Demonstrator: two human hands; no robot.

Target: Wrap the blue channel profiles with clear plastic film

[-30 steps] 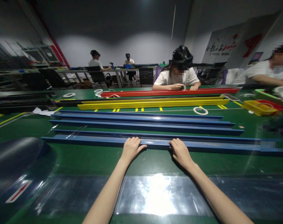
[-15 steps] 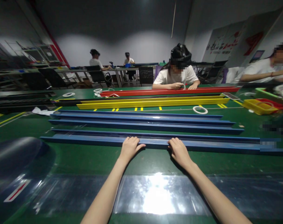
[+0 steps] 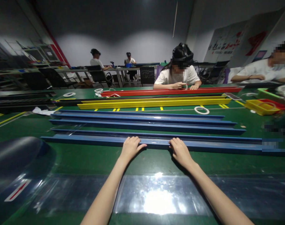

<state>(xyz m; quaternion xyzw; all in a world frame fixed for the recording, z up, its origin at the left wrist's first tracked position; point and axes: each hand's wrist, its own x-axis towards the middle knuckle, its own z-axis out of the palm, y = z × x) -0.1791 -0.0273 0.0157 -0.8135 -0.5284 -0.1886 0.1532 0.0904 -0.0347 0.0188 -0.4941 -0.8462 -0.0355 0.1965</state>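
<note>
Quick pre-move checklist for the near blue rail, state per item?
1. Left hand on the nearest blue rail: ok, fingers curled over its near edge.
2. Right hand on the same rail: ok.
3. Rail flat on the green table: ok.
4. Gap to the next blue rail: ok, green shows between.
5. Clear plastic sheet under the forearms lying flat: ok in the middle; left end curls up.
6. Rail's right end: cannot tell, blurred.
</note>
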